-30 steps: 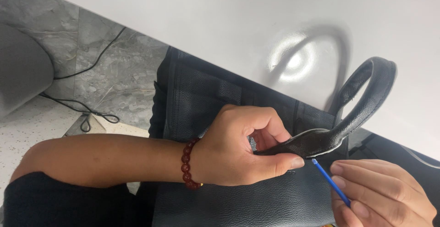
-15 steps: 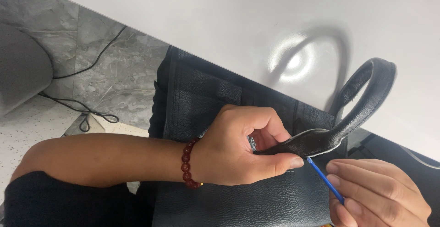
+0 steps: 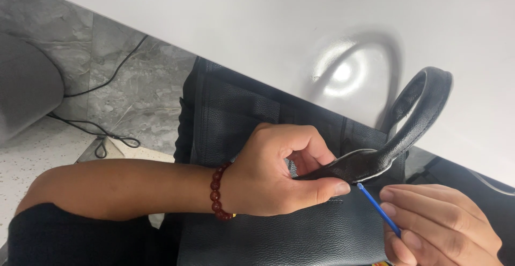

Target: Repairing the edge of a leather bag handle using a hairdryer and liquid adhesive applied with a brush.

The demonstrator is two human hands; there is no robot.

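- At the near edge of the white table [image 3: 257,24], a black leather bag [image 3: 279,234] lies across the person's lap, its curved handle [image 3: 413,121] arching up over the tabletop.
- The left hand [image 3: 279,175], with a bracelet of dark red beads [image 3: 217,193] at the wrist, is closed on the flat base tab of the handle, thumb underneath and fingers curled over the top, pinning it just above the bag's front panel.
- The right hand [image 3: 440,228] is closed in a pinch on a thin blue stick [image 3: 378,208], whose tip sits just under the pale edge of the tab, touching or nearly so.
- To do this well, the left hand should probably hold the tab level and steady while the stick follows the edge in short, light strokes, kept off the grained leather below.
- No package, label or sign shows clearly; only a scrap of bright colour peeks in at the bottom edge, too small to tell.
- Black cables [image 3: 102,137] lie on the grey stone floor [image 3: 129,94] to the left.
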